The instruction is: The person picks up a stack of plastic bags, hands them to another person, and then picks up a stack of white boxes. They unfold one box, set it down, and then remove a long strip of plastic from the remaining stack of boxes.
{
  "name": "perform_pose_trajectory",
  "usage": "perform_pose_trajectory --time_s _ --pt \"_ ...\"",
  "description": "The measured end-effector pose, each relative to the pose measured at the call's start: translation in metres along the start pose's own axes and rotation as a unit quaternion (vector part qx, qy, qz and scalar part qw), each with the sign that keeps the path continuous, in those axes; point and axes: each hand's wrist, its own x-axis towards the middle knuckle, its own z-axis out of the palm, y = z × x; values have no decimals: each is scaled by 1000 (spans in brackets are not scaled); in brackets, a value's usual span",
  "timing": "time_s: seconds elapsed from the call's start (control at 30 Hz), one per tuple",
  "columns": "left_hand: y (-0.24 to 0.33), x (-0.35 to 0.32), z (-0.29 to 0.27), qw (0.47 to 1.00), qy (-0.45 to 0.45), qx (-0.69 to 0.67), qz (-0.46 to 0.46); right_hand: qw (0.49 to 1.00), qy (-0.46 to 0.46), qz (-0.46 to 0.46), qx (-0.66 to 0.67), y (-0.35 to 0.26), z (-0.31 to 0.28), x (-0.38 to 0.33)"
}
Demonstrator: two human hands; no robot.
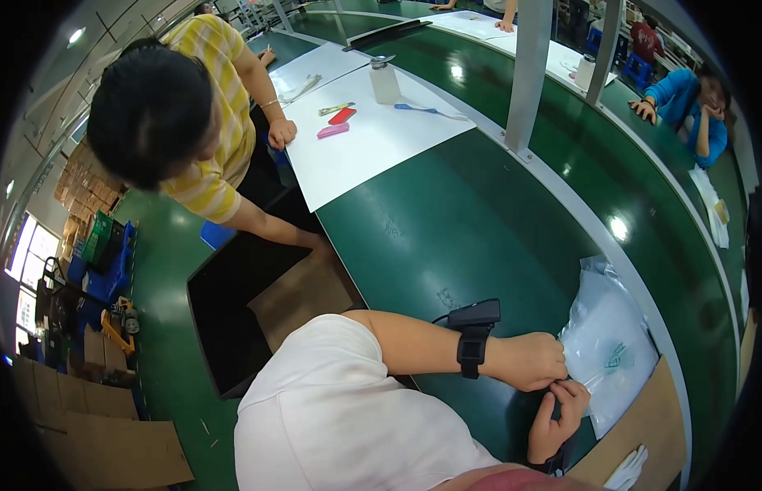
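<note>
My left hand is closed at the near-left edge of a clear plastic bag; its knuckles meet the film, and its fingertips are hidden. Just below it, my right hand has bent fingers, with thumb and fingers brought toward each other beside the bag's edge. The fingertips of both hands nearly touch, and anything between the right ones is too small to make out. The bag holds white contents and bears a green mark. A black device with a strap sits on my left wrist.
A white glove lies on brown cardboard at right. On a white sheet stand a pump bottle and a blue-handled brush. A co-worker in yellow stripes reaches into a dark bin. Metal posts edge the table.
</note>
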Motion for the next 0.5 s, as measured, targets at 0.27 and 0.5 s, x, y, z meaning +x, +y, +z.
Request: perform_pose_trajectory --time_s 0.27,0.5 --pt "-7 -3 5 1000 -13 4 9 999 -35 11 -16 1 -1 1" --pt "-13 2 4 997 -13 66 41 995 -53 -36 -77 6 6 1"
